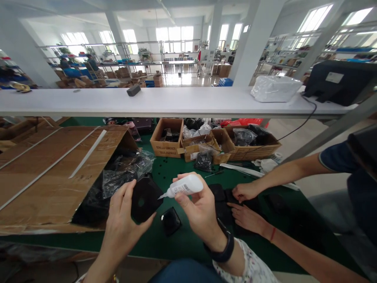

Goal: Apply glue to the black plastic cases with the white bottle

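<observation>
Head view: the left hand point(122, 224) pinches a flat black part point(144, 198) by its edges. The right hand point(198, 208) is closed around a white glue bottle point(186, 185), its nozzle seemingly touching the part's right edge. Just right of that hand lies a co-worker's hand point(246, 191); beyond stand cardboard boxes point(167, 147).

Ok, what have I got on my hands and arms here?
No gloves on either hand. The right hand has a black band round the wrist, and behind it a white sleeve with small coloured speckles. The left hand and its forearm are bare as far as the picture shows.
</observation>
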Demonstrator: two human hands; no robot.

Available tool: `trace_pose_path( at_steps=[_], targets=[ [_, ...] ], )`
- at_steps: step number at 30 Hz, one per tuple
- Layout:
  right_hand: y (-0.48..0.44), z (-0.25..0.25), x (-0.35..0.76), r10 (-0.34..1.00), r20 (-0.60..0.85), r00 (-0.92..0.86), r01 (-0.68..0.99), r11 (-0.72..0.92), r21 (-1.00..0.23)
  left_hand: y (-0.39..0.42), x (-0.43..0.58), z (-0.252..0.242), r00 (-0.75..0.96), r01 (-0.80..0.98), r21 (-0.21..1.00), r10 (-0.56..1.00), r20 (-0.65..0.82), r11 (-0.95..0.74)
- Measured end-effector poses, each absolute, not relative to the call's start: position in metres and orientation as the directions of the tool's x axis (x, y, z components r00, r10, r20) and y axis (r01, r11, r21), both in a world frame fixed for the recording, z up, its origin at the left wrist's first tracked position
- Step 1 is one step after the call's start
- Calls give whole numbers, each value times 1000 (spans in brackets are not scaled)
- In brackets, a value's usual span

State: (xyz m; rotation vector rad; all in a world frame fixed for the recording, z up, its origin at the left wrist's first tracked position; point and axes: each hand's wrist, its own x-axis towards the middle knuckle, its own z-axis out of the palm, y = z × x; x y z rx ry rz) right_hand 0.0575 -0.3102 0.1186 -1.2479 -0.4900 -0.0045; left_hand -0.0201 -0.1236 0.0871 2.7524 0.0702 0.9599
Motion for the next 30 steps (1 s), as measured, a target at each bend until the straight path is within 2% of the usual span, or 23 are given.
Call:
trace_pose_path(
  at_steps=[9,20,25,30],
  targets=[
    [-314,133,59,324,482,814,459,149,-876,-122,-20,87,798,-29,244,125,589,-969],
    [-319,135,59,335,598,728,615,68,-786,-125,-17,89,801,-33,248,122,586,-968],
    [-319,135,59,337,601,725,618,66,-783,-125,-18,89,805,-29,247,124,580,-969],
    [-316,129,56,316,537,782,538,90,-838,-125,-17,90,805,-32,254,126,580,-967]
  ],
)
